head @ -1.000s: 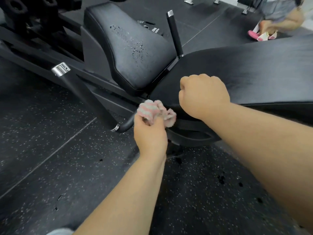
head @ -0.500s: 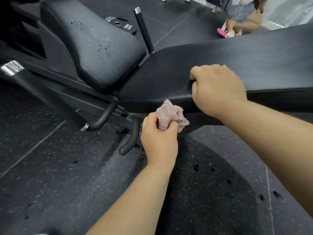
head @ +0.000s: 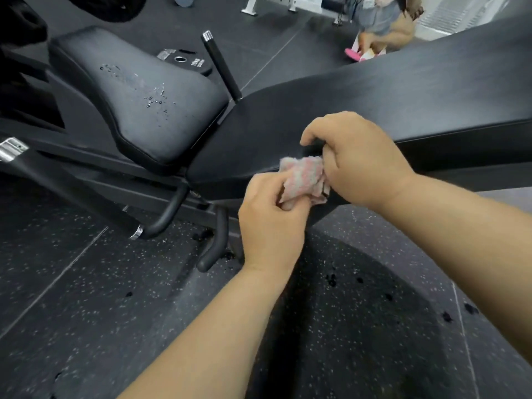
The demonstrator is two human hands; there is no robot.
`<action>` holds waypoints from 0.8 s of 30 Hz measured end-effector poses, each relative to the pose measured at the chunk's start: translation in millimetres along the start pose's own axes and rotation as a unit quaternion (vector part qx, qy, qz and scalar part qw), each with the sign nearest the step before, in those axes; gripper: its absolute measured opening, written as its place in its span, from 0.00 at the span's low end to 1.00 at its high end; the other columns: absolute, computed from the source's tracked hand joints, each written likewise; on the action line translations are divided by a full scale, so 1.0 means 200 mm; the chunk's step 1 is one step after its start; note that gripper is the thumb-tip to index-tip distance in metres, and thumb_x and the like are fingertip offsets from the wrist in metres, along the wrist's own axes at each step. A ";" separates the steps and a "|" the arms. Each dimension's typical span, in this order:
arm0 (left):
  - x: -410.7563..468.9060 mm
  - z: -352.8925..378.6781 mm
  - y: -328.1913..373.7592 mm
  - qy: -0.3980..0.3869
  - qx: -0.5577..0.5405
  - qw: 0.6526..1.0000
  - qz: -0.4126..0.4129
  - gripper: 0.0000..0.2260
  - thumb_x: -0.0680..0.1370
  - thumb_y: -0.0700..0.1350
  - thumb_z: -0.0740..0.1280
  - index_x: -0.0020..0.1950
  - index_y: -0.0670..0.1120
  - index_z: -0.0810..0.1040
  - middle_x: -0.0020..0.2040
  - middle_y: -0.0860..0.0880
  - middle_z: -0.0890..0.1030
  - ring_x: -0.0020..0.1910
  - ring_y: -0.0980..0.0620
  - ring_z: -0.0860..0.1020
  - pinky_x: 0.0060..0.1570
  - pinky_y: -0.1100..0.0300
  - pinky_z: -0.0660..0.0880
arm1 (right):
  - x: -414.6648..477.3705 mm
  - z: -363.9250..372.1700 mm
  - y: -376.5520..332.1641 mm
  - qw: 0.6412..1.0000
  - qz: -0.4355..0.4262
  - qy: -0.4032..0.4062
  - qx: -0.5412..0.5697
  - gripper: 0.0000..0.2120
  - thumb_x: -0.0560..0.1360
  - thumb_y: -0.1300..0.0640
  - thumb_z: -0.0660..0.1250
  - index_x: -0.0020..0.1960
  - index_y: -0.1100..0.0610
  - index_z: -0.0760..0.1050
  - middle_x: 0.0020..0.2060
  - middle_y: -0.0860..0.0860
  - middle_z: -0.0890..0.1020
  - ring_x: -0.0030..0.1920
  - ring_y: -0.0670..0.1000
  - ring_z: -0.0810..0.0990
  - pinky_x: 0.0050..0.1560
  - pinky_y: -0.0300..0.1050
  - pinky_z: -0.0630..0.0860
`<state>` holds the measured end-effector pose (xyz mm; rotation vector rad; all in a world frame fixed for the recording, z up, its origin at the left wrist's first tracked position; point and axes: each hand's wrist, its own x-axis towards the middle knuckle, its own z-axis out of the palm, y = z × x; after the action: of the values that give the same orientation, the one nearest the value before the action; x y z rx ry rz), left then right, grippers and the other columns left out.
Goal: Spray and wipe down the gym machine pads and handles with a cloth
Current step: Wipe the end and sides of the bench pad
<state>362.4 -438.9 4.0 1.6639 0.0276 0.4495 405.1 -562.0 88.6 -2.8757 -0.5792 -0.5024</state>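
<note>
A crumpled pink and grey cloth (head: 303,177) sits between both hands at the near edge of the long black bench pad (head: 403,105). My left hand (head: 270,223) grips the cloth from below. My right hand (head: 357,159) pinches its right side, fingers curled. The black seat pad (head: 138,96) at the left carries spray droplets. A black handle (head: 221,67) with a chrome cap stands upright behind the pads. Another chrome-capped handle (head: 72,185) runs along the lower left. No spray bottle is in view.
A black weight plate (head: 187,63) lies on the speckled rubber floor (head: 86,298) behind the seat pad. Curved frame bars (head: 213,249) stick out under the bench. A person (head: 380,24) crouches at the far right with a pink item.
My right hand left the bench pad edge and came down onto the cloth. My left hand raised the cloth toward it. The camera swung slightly right.
</note>
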 end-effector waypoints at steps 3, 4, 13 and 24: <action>0.10 -0.01 -0.02 -0.003 0.073 0.990 0.118 0.08 0.69 0.36 0.72 0.42 0.48 0.80 0.43 0.53 0.76 0.43 0.61 0.73 0.42 0.73 0.67 | -0.14 0.01 0.00 0.994 -0.034 0.097 0.030 0.18 0.70 0.64 0.52 0.48 0.62 0.79 0.43 0.55 0.80 0.48 0.57 0.73 0.53 0.45 0.71; 0.13 -0.03 -0.05 -0.030 0.119 0.979 0.160 0.08 0.69 0.36 0.73 0.46 0.46 0.82 0.45 0.51 0.76 0.44 0.58 0.74 0.43 0.70 0.68 | -0.20 0.01 0.01 0.990 -0.032 0.133 0.034 0.17 0.70 0.65 0.53 0.48 0.63 0.79 0.43 0.56 0.80 0.47 0.56 0.73 0.53 0.41 0.68; -0.09 -0.13 -0.35 -0.223 0.338 0.905 0.127 0.18 0.71 0.40 0.74 0.60 0.50 0.82 0.50 0.56 0.73 0.46 0.54 0.75 0.37 0.67 0.67 | -1.13 0.22 0.27 0.936 0.338 -0.056 0.078 0.15 0.76 0.65 0.61 0.58 0.53 0.78 0.54 0.46 0.79 0.60 0.49 0.71 0.58 0.44 0.69; -0.72 0.70 -0.28 -0.480 0.202 0.851 0.065 0.16 0.74 0.43 0.69 0.61 0.55 0.79 0.55 0.57 0.75 0.50 0.58 0.76 0.53 0.62 0.73 | -1.77 0.09 0.57 0.806 0.590 -0.043 0.010 0.10 0.75 0.52 0.62 0.52 0.50 0.80 0.53 0.56 0.83 0.58 0.62 0.78 0.58 0.53 0.75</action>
<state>285.4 -603.5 -99.1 2.1537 -0.7837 -0.3621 149.6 -784.0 -65.0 -2.5533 1.1588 -0.1228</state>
